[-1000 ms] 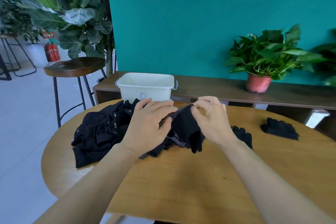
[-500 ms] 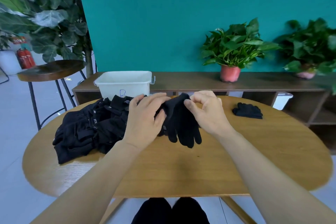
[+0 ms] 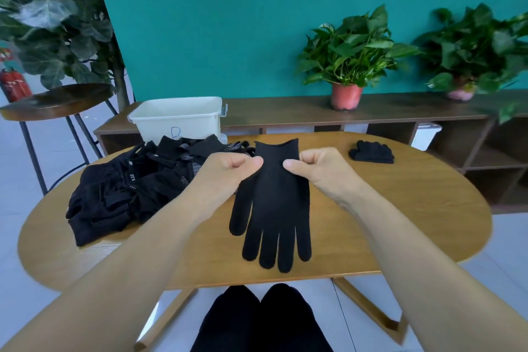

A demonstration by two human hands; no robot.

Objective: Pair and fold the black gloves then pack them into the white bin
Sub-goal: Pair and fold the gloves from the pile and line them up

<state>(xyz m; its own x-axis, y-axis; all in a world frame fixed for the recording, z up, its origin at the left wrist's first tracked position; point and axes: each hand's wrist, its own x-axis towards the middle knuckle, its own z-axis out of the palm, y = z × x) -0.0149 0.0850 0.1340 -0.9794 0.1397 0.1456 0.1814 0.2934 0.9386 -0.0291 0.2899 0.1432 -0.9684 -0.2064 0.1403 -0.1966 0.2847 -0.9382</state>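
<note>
Left hand [image 3: 228, 170] and right hand [image 3: 320, 168] are both pinching the cuff end of a black glove [image 3: 273, 208], fingers curled, dangling it fingers-down over the counter [image 3: 400, 208]; white bin [image 3: 177, 118] is sitting behind the glove pile [image 3: 137, 183].

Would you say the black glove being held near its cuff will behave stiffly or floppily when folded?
Probably floppy: the glove drapes limply, its cuff edge rippling between the left hand and right hand. Likely light, since two fingertip pinches manage it. Slipping seems unlikely; the knit looks matte.
</note>
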